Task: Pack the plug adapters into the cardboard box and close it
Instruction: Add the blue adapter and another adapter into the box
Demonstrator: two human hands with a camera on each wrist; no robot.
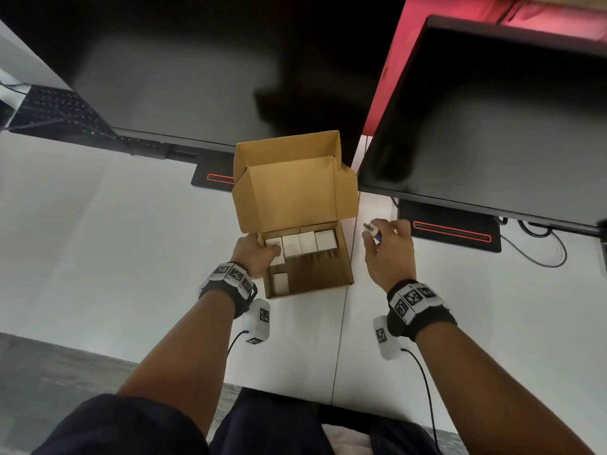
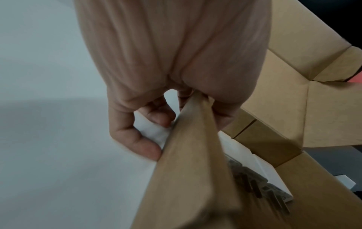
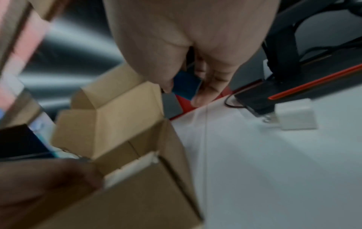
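Note:
The cardboard box (image 1: 343, 257) stands open mid-table with its lid upright. Several white plug adapters (image 1: 308, 243) fill its back row, prongs toward me, and one more (image 1: 281, 283) lies at the front left. My left hand (image 1: 266, 250) pinches the box's left wall (image 2: 192, 155) near the back corner, thumb inside against a white adapter (image 2: 245, 151). Right of the box, my right hand (image 1: 369, 237) holds a blue adapter (image 1: 377, 237) above the table, its prongs pointing left; the right wrist view shows that blue adapter (image 3: 186, 86) between thumb and fingers. Another white adapter (image 3: 295, 116) lies on the table.
Two dark monitors stand behind the box, their bases (image 1: 453, 229) marked with red stripes. The loose white adapter lies against the right monitor base (image 3: 260, 99). A black keyboard (image 1: 56, 110) is at the far left. Cables (image 1: 538, 244) trail at the right.

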